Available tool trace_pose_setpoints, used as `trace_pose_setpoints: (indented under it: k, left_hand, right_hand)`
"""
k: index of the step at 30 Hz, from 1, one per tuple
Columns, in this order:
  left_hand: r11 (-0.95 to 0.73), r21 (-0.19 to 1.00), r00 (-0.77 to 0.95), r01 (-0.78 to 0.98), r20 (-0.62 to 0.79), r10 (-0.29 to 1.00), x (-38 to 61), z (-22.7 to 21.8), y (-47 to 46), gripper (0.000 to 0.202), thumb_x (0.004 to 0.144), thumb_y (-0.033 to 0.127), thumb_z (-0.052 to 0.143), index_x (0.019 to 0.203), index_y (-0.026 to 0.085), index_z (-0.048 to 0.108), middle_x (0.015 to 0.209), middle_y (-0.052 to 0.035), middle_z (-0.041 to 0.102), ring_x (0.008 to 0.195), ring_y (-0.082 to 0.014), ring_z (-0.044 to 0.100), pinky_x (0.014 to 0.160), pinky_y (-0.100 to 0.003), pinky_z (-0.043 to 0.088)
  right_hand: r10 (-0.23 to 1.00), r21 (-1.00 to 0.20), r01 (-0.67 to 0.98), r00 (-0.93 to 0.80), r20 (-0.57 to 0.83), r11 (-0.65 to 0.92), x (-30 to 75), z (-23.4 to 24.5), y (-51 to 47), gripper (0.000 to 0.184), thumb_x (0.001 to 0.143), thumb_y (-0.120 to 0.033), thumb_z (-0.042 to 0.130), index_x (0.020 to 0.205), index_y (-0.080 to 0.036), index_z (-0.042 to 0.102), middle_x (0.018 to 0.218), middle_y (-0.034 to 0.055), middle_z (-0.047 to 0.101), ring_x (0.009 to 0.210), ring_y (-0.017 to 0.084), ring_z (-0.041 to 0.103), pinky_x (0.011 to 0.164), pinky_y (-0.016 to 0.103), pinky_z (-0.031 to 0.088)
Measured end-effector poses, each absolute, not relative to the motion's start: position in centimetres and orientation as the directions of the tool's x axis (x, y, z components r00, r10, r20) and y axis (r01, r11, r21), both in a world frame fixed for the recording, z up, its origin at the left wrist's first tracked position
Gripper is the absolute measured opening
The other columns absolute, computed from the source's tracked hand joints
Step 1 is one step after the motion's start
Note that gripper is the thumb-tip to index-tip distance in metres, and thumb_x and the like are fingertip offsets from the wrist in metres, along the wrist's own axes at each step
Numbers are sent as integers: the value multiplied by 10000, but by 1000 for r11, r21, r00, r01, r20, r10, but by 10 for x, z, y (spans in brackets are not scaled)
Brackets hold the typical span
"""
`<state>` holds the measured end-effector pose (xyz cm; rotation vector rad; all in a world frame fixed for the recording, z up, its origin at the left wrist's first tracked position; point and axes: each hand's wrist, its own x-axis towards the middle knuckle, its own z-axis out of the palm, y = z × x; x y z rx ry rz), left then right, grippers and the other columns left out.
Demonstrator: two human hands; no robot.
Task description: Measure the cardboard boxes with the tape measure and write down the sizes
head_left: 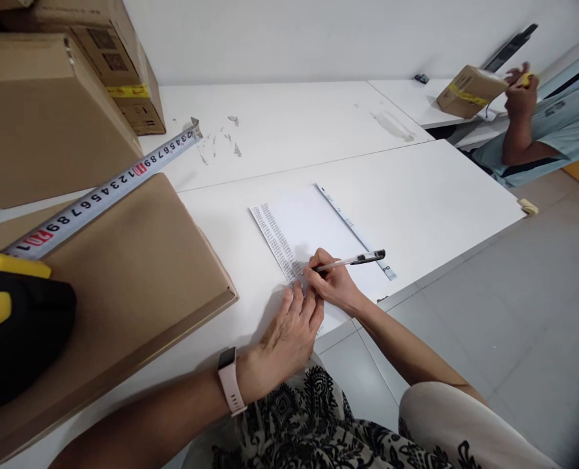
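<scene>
My right hand (334,280) is closed around a black-and-clear pen (352,260), its tip down near the written columns on a white sheet of paper (313,221). Flat against the near left edge of that sheet rests my left hand (294,326), fingers stretched out and close to the pen tip. Rows of small handwriting run along the paper's left side. Along its far right edge lies a pale strip with printed marks (352,228). A watch with a light band (230,381) is on my left wrist.
A yellow-and-black tape measure (20,319), its blade extended, lies over a cardboard box (137,260) at left. More cartons (40,111) stand behind. Across the white table (416,182), a person in a light blue shirt (557,124) holds a small taped box (469,91).
</scene>
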<state>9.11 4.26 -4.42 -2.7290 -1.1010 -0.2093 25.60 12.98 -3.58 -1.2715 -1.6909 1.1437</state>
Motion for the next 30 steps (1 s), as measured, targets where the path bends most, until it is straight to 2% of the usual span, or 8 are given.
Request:
trace_pose_setpoints:
  k: [10,15,24,30]
  left_hand:
    - [-702,-127,711,701,203,673,93,-45,43,718,953,398,491,1530,-19,398,1504,-284,532,1400,-437,480,1170,-556,324]
    - [-705,-130,715,697,195,671,92,-43,44,718,951,387,494,1532,-23,394,1505,-285,532,1398,-430,484,1169,-551,321]
    - [-695,-171,715,698,191,672,91,-40,42,720,965,405,470,1553,-1,383,1549,-256,508,1419,-431,472,1182,-543,309]
    - [-703,-136,714,698,198,671,92,-43,43,740,959,413,495,1548,-21,380,1533,-273,514,1418,-444,468,1176,-549,313]
  right_hand:
    - [966,-930,342,-256,45,134,256,-36,130,223,872,-291,625,760,-246,437,633,-56,464,541,111,401,507,265,324]
    - [966,-937,329,-257,33,120,256,-38,129,226,868,-284,625,750,-247,436,608,-65,425,534,111,381,507,265,310]
    - [972,-937,324,-230,57,132,255,-34,131,214,860,-266,624,743,-243,447,600,-66,431,529,107,380,508,261,306]
    - [971,-931,336,-232,62,140,255,-34,131,211,869,-259,621,754,-246,445,588,-71,428,518,105,370,502,259,301]
